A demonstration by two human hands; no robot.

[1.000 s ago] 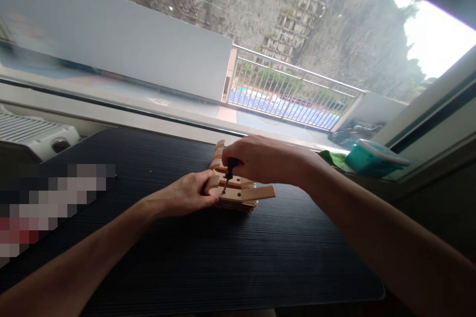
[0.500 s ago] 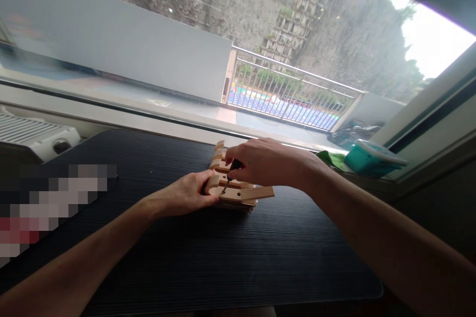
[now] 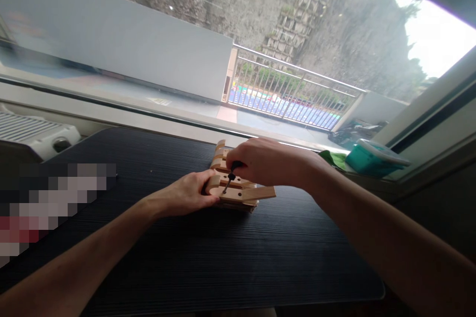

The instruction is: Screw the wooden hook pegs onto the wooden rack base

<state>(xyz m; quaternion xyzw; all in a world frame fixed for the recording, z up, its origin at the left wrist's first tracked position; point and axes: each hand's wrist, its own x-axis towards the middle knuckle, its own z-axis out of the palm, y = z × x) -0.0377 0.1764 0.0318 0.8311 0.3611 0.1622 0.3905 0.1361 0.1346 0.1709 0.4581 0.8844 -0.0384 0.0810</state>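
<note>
The fingers of our right hand (image 3: 258,161) curl round the screwdriver (image 3: 231,176), its tip at a hole in the slatted wooden piece (image 3: 232,193) on the worktop (image 3: 186,267). Our left hand (image 3: 188,191) pinches its rounded end, probably the best hold; the wood looks light and stiff.

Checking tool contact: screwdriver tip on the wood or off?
On: the screwdriver runs from the right hand down to a dark spot on the near wooden strip. Seating depth: cannot tell.
</note>
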